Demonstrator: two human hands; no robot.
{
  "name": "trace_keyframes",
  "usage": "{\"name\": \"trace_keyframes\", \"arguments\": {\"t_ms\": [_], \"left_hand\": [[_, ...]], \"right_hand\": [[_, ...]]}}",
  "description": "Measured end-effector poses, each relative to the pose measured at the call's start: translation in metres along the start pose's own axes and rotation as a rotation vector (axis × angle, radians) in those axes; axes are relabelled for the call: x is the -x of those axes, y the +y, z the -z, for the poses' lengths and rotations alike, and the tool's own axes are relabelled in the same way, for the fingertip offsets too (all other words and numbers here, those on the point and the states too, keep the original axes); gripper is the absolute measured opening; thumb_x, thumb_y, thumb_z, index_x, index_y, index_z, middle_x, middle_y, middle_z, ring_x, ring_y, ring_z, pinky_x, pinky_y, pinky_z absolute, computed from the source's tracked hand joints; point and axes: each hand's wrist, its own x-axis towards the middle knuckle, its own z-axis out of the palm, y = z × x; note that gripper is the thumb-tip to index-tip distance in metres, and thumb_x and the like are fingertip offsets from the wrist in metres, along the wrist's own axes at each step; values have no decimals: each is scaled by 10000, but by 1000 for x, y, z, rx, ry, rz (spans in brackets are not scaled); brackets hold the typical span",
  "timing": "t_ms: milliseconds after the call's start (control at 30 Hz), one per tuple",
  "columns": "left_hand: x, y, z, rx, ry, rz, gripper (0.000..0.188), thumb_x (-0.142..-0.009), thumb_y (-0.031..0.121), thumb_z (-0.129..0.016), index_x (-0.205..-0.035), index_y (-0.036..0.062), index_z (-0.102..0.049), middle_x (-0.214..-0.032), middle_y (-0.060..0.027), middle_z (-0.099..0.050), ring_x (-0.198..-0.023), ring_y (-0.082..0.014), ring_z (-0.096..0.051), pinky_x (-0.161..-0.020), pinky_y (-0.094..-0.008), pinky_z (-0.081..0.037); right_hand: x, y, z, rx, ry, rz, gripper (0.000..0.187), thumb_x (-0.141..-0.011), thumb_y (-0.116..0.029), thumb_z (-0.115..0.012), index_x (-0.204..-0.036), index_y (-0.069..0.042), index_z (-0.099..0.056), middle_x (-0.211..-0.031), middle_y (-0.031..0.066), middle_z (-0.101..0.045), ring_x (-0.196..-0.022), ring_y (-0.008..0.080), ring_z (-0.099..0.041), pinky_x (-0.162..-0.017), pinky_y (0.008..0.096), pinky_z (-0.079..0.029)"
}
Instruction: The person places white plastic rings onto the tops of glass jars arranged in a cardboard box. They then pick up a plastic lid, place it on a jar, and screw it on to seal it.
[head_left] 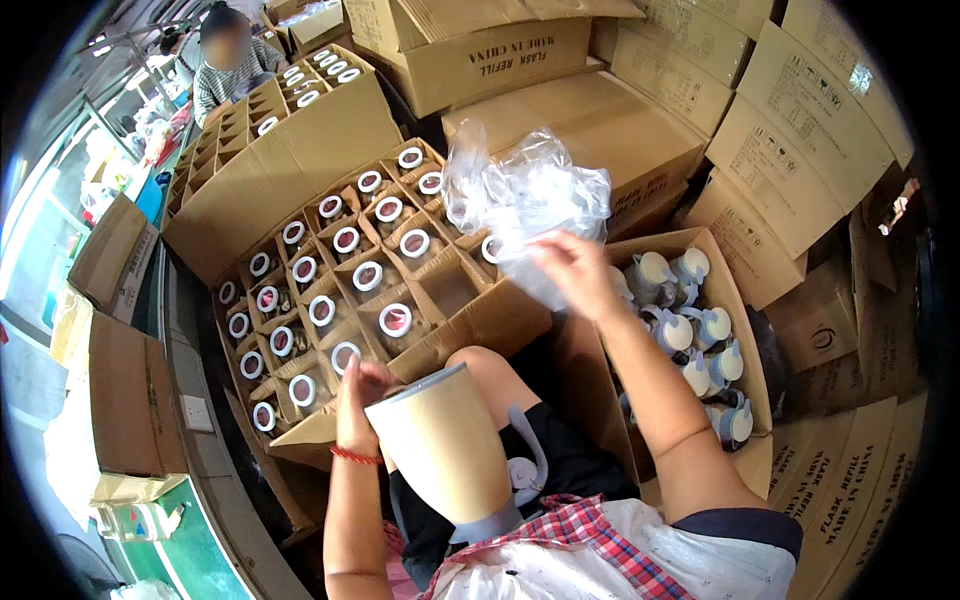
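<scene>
A cream flask casing (440, 450) with a grey rim, a grey narrow end and a grey handle leans across my lap, its wide end facing away from me. My left hand (362, 395) is beside the left of that rim, its fingers apart and pointing away; part of the hand is hidden by the casing. Out to the right, my right hand (575, 268) is closed on a crumpled clear plastic bag (545, 190), slightly blurred. The bag hangs over the right corner of a divided carton (490, 318) of glass flask refills (367, 276) with white rings at their mouths.
An open carton (757, 355) of flasks with cream lids (698, 378) stands to my right. Another divided carton (290, 150) is beyond the refills, with a person (225, 75) behind it. Closed cartons (790, 120) are stacked at the far right. A green-topped table (205, 545) runs along the left.
</scene>
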Motion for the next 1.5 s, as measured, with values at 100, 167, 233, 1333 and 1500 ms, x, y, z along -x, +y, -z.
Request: {"name": "trace_keyframes", "arguments": {"t_ms": [100,167,233,1333,1500], "left_hand": [[-16,44,-31,-571,-374,-70,460,-948,400,-498,-1065,-33,-598,-985,-104,-636,-959,-193,-594,-890,-310,-441],[-21,56,-65,-692,-450,-122,492,-927,326,-568,-1221,-63,-500,-1133,-132,-605,-1057,-196,-569,-953,-328,-416],[-37,50,-77,-882,-345,-277,414,-891,140,-623,-1231,-60,-501,-1106,-124,-618,-1001,-156,-574,-868,-293,-463],[194,-34,16,-1432,-225,-417,158,-642,13,-619,-775,13,-534,-759,-156,-536,-695,-361,-535,-623,-427,-446],[209,-6,-14,-1386,-316,-384,271,-675,80,-712,-926,28,-623,-950,-135,-644,-826,-289,-635,-705,-367,-504]], "right_hand": [[0,-32,-58,63,-200,226,150,-872,-152,-613,-961,-45,-668,-920,107,-667,-830,197,-640,-742,291,-496],[-1,-45,-89,30,-335,413,148,-860,-162,-608,-937,-52,-671,-991,115,-649,-892,262,-630,-775,342,-497],[7,-44,-107,307,-323,536,192,-855,-174,-595,-955,-18,-643,-1103,115,-603,-973,306,-589,-860,385,-472],[127,8,-46,40,-524,323,213,-642,160,-559,-754,-12,-501,-768,91,-556,-762,284,-551,-661,322,-458],[153,-11,-47,-133,-353,-114,135,-782,99,-540,-806,-9,-462,-771,31,-476,-721,84,-461,-638,236,-406]]}}
